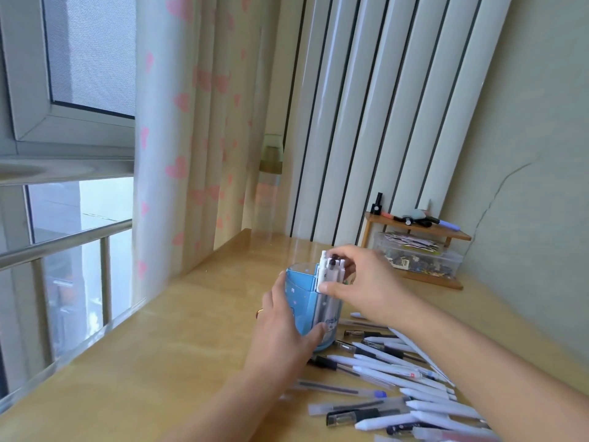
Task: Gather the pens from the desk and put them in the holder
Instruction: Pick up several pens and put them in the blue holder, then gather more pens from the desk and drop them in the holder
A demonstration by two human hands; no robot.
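Blue holder [301,293] in left hand [282,327]; right-hand fingers [342,290] round pens [330,271].

both hands [288,317] forward, left cupped around something, right [363,279] pinching downward

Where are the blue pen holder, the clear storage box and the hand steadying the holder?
blue pen holder [294,290], head view, on its blue side wall.
clear storage box [446,258], head view, on its front wall.
left hand [280,323], head view, on its back.
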